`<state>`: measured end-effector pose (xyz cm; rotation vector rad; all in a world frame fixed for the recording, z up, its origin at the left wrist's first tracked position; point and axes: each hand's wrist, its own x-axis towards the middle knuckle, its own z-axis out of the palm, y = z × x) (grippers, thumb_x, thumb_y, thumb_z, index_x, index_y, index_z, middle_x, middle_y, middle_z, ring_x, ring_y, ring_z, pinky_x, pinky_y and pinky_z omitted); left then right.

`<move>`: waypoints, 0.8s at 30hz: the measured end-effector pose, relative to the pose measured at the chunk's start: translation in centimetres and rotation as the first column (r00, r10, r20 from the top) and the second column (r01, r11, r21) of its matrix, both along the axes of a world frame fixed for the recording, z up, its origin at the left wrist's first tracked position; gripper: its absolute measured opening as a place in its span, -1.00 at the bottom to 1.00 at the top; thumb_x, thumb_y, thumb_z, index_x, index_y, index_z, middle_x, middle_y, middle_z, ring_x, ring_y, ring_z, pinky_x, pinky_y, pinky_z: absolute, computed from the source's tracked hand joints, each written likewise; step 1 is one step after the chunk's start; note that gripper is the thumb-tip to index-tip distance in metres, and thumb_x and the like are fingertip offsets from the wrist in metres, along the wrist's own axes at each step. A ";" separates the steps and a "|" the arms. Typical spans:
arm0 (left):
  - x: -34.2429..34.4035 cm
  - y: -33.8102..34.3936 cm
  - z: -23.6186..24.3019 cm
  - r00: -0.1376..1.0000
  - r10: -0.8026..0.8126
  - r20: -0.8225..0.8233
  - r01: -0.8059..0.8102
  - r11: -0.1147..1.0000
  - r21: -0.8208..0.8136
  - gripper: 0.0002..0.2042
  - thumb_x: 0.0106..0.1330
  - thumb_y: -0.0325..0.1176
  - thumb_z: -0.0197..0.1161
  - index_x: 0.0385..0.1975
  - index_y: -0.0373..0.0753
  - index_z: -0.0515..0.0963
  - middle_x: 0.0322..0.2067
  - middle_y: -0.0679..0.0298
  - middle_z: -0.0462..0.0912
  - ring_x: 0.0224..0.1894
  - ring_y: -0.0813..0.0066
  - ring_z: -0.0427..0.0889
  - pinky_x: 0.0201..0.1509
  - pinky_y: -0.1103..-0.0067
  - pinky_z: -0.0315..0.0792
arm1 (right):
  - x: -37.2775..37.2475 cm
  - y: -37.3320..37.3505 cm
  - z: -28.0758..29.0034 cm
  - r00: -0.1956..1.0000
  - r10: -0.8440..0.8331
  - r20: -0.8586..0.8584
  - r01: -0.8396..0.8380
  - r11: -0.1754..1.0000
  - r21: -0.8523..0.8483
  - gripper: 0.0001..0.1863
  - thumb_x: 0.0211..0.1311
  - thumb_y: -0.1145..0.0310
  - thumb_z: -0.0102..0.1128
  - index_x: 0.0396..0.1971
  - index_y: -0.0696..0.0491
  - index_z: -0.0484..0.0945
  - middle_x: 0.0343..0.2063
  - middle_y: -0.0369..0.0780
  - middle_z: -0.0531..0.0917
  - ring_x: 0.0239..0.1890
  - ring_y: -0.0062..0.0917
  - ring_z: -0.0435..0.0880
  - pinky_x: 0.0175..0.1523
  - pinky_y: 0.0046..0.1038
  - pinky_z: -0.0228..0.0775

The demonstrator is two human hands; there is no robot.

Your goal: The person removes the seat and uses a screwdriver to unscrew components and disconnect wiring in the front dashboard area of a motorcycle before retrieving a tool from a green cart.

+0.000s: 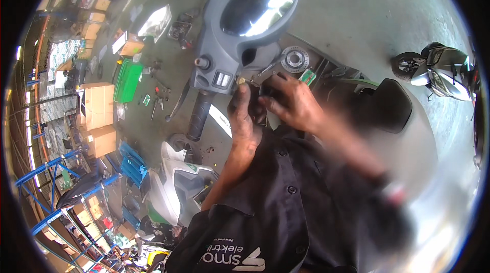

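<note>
Close together in front of my chest, both hands work just below the grey scooter handlebar cover (212,33) with its dark oval display (260,2). My left hand (244,120) is closed, thumb pointing up, round a small dark part that the fingers mostly hide. A small brassy bit shows by the thumb tip. From the right, my right hand (293,100) reaches in with curled fingers, pinching at the same spot; what it grips is too small and dark to name. The black left handgrip (200,117) and a switch block (222,79) are left of my hands.
Beyond my hands lies a brake disc (295,59). The scooter's black seat (390,105) is to the right. A white body panel (171,186), a green crate (128,81) and cardboard boxes (97,107) stand left. Another scooter (439,68) is parked far right.
</note>
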<state>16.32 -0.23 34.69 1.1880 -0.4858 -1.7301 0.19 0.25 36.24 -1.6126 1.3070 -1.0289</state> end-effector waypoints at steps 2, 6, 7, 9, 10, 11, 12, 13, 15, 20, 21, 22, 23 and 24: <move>0.0 -0.1 0.2 0.994 0.075 -0.083 -0.072 0.997 0.035 -0.57 0.36 0.13 0.27 -0.21 -0.17 0.52 -0.43 0.46 0.45 -0.52 0.70 0.42 -0.58 0.70 0.20 | -0.3 -0.5 -0.3 0.973 -0.011 0.229 -0.024 0.989 0.148 -0.67 0.27 0.27 0.34 -0.12 0.19 0.54 -0.34 -0.07 0.66 -0.31 -0.28 0.67 -0.24 -0.25 0.51; -0.8 -0.1 0.1 0.992 0.114 -0.051 -0.112 0.993 0.038 -0.59 0.43 0.15 0.16 -0.28 -0.12 0.49 -0.49 0.49 0.43 -0.56 0.71 0.35 -0.57 0.69 0.14 | -1.0 -1.0 -0.1 0.904 -0.103 0.415 -0.108 0.885 0.453 -0.68 0.32 0.23 0.30 -0.16 0.20 0.58 -0.38 -0.24 0.68 -0.32 -0.64 0.59 -0.18 -0.45 0.50; -1.0 -0.2 0.0 0.986 0.154 -0.061 -0.153 0.988 0.022 -0.59 0.42 0.14 0.18 -0.38 -0.11 0.45 -0.54 0.50 0.38 -0.58 0.71 0.31 -0.56 0.70 0.12 | -1.1 -1.2 0.0 0.906 -0.111 0.408 -0.101 0.880 0.464 -0.67 0.32 0.22 0.31 -0.16 0.21 0.59 -0.36 -0.23 0.68 -0.31 -0.64 0.60 -0.17 -0.46 0.49; -1.2 -0.5 -0.2 0.974 0.192 -0.118 -0.183 0.980 0.081 -0.60 0.41 0.11 0.20 -0.45 -0.09 0.41 -0.58 0.51 0.34 -0.59 0.72 0.28 -0.54 0.71 0.12 | -1.3 -1.6 0.1 0.911 -0.098 0.400 -0.126 0.859 0.497 -0.60 0.31 0.16 0.32 -0.14 0.24 0.59 -0.32 -0.22 0.70 -0.27 -0.62 0.61 -0.11 -0.49 0.49; -1.2 -0.6 -0.3 0.970 0.193 -0.149 -0.181 0.979 0.089 -0.61 0.40 0.09 0.22 -0.48 -0.08 0.39 -0.61 0.51 0.31 -0.60 0.72 0.26 -0.54 0.72 0.11 | -1.4 -1.8 0.1 0.905 -0.096 0.413 -0.137 0.855 0.500 -0.58 0.30 0.15 0.33 -0.13 0.25 0.58 -0.31 -0.21 0.70 -0.25 -0.61 0.61 -0.09 -0.48 0.48; -1.2 -0.7 -0.3 0.966 0.198 -0.167 -0.184 0.978 0.097 -0.61 0.40 0.08 0.22 -0.51 -0.06 0.37 -0.62 0.51 0.29 -0.60 0.71 0.24 -0.53 0.72 0.11 | -1.4 -2.0 0.1 0.899 -0.096 0.427 -0.149 0.850 0.505 -0.56 0.30 0.14 0.33 -0.12 0.26 0.58 -0.29 -0.20 0.70 -0.23 -0.60 0.61 -0.07 -0.48 0.48; -1.2 -0.7 -0.4 0.962 0.203 -0.185 -0.186 0.977 0.104 -0.61 0.40 0.06 0.23 -0.53 -0.05 0.36 -0.64 0.51 0.27 -0.61 0.71 0.22 -0.52 0.72 0.10 | -1.4 -2.2 0.0 0.895 -0.103 0.434 -0.154 0.843 0.516 -0.54 0.29 0.13 0.34 -0.11 0.28 0.58 -0.28 -0.19 0.71 -0.21 -0.59 0.61 -0.05 -0.47 0.48; -1.1 -0.8 -0.5 0.957 0.207 -0.203 -0.188 0.976 0.109 -0.61 0.39 0.05 0.23 -0.55 -0.04 0.34 -0.66 0.52 0.25 -0.62 0.70 0.20 -0.52 0.72 0.10 | -1.4 -2.4 0.0 0.896 -0.092 0.434 -0.162 0.843 0.513 -0.52 0.29 0.12 0.34 -0.10 0.28 0.58 -0.26 -0.18 0.71 -0.18 -0.58 0.61 -0.02 -0.46 0.47; -1.0 -0.7 -0.5 0.954 0.210 -0.215 -0.183 0.973 0.143 -0.61 0.40 0.04 0.23 -0.56 -0.03 0.34 -0.67 0.51 0.24 -0.63 0.69 0.18 -0.52 0.72 0.10 | -1.4 -2.6 -0.1 0.914 -0.097 0.393 -0.151 0.819 0.553 -0.49 0.28 0.10 0.36 -0.07 0.30 0.57 -0.23 -0.15 0.70 -0.14 -0.56 0.60 0.02 -0.45 0.46; -0.8 -0.7 -0.5 0.936 0.186 -0.299 -0.155 0.980 0.127 -0.74 0.44 -0.07 0.22 -0.38 -0.06 0.41 -0.51 0.56 0.30 -0.56 0.79 0.30 -0.55 0.73 0.17 | -1.5 -3.0 0.5 0.895 -0.053 0.444 -0.212 0.825 0.525 -0.46 0.28 0.09 0.37 -0.03 0.29 0.57 -0.20 -0.14 0.71 -0.11 -0.55 0.60 0.04 -0.44 0.46; -0.7 -0.8 -0.5 0.935 0.170 -0.311 -0.141 0.983 0.115 -0.74 0.44 -0.07 0.21 -0.38 -0.06 0.41 -0.52 0.56 0.30 -0.56 0.79 0.30 -0.55 0.73 0.17 | -1.5 -3.0 0.7 0.892 -0.055 0.449 -0.213 0.823 0.526 -0.47 0.28 0.09 0.37 -0.03 0.29 0.57 -0.21 -0.15 0.71 -0.12 -0.56 0.60 0.03 -0.45 0.46; -0.7 -0.8 -0.5 0.935 0.183 -0.303 -0.146 0.979 0.140 -0.74 0.45 -0.08 0.21 -0.39 -0.05 0.40 -0.52 0.56 0.29 -0.56 0.79 0.30 -0.55 0.73 0.16 | -1.4 -3.0 0.9 0.891 -0.040 0.452 -0.221 0.831 0.510 -0.48 0.29 0.10 0.36 -0.04 0.29 0.57 -0.23 -0.15 0.71 -0.14 -0.57 0.61 0.00 -0.45 0.47; -0.7 -0.8 -0.4 0.942 0.150 -0.300 -0.125 0.987 0.100 -0.71 0.45 -0.06 0.19 -0.45 -0.04 0.38 -0.58 0.55 0.27 -0.58 0.77 0.26 -0.55 0.72 0.15 | -1.3 -2.9 1.1 0.890 -0.025 0.455 -0.229 0.839 0.494 -0.49 0.30 0.11 0.35 -0.05 0.29 0.57 -0.24 -0.16 0.71 -0.17 -0.57 0.61 -0.03 -0.45 0.48; -0.7 -0.9 -0.4 0.950 0.145 -0.276 -0.123 0.988 0.098 -0.67 0.45 -0.04 0.17 -0.51 -0.03 0.36 -0.63 0.54 0.25 -0.60 0.74 0.23 -0.55 0.72 0.13 | -1.2 -2.9 1.2 0.889 -0.010 0.459 -0.237 0.846 0.477 -0.51 0.32 0.12 0.34 -0.06 0.29 0.57 -0.26 -0.16 0.72 -0.19 -0.58 0.62 -0.05 -0.45 0.49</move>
